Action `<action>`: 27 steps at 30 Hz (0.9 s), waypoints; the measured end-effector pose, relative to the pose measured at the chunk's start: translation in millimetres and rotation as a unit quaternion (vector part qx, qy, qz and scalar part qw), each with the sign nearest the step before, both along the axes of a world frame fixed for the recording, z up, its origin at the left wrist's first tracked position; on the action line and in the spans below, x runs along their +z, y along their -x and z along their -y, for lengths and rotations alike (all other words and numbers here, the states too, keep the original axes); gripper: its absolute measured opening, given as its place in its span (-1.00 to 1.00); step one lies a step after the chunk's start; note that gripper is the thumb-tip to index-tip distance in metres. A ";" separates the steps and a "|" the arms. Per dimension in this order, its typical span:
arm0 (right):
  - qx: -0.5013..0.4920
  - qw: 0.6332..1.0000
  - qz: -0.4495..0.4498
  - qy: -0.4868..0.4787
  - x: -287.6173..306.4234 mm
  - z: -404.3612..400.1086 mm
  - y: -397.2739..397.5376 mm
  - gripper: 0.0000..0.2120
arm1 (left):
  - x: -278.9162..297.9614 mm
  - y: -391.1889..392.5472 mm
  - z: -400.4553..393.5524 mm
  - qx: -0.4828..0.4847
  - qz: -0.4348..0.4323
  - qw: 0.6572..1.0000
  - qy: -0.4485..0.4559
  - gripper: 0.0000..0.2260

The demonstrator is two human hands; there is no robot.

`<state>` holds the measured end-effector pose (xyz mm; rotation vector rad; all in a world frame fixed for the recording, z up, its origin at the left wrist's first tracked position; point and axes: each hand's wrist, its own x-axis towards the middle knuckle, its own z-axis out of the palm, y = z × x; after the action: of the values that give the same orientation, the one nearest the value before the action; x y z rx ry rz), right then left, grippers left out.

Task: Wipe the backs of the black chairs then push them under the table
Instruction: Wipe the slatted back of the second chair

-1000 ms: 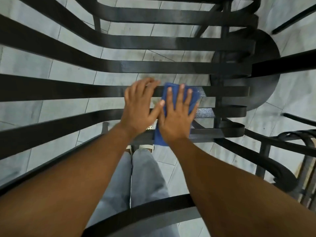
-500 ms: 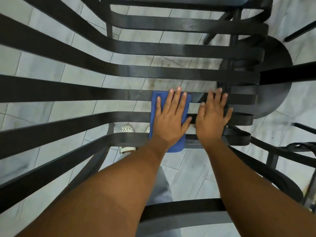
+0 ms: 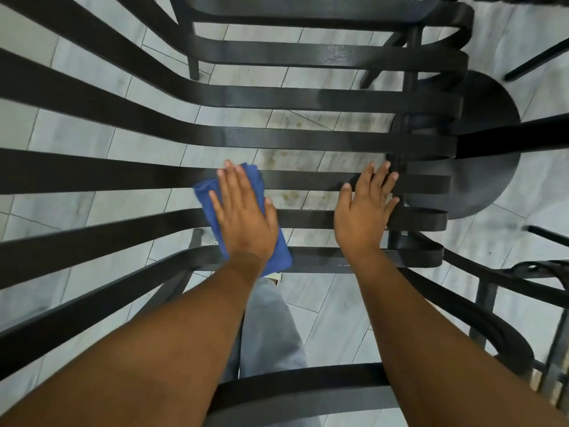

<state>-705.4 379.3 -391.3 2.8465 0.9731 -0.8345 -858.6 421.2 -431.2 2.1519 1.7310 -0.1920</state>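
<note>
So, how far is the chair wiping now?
In hand: the left hand presses the blue cloth flat on the black chair's back slats, while the right hand steadies them. Finished slats cannot be told apart. Left: pushing the chair under the table, which is not visible.

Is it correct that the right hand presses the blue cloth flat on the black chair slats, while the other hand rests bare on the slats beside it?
Not quite. In the head view, it is the left hand that presses the blue cloth flat on the black chair slats; the right hand rests bare on the slats beside it.
</note>
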 end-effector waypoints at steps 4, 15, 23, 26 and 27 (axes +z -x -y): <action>-0.015 0.999 -0.016 -0.034 -0.7 -0.1 -2.1 -0.48 | 0.9 -27.5 14.8 -0.174 0.043 0.984 -0.013 -0.42; 0.348 0.935 -0.068 0.002 16.7 22.6 19.9 -0.05 | 21.2 12.7 -2.1 -0.196 0.275 0.929 0.150 -0.35; 0.446 0.893 0.007 0.057 -11.3 -6.9 91.7 0.22 | 52.8 48.7 -41.3 -0.032 0.175 0.978 0.110 -0.54; 0.505 0.858 -0.044 0.090 -6.3 -14.1 114.4 -0.14 | 62.3 52.0 -40.9 -0.023 0.161 0.979 0.123 -0.63; 0.517 0.849 -0.054 0.092 -1.7 -14.1 119.8 -0.25 | 66.5 51.7 -40.9 -0.015 0.160 0.979 0.127 -0.64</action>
<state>-825.2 393.4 -393.0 1.6590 1.9762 -0.8326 -910.4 462.1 -364.6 1.9028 1.4114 -0.0638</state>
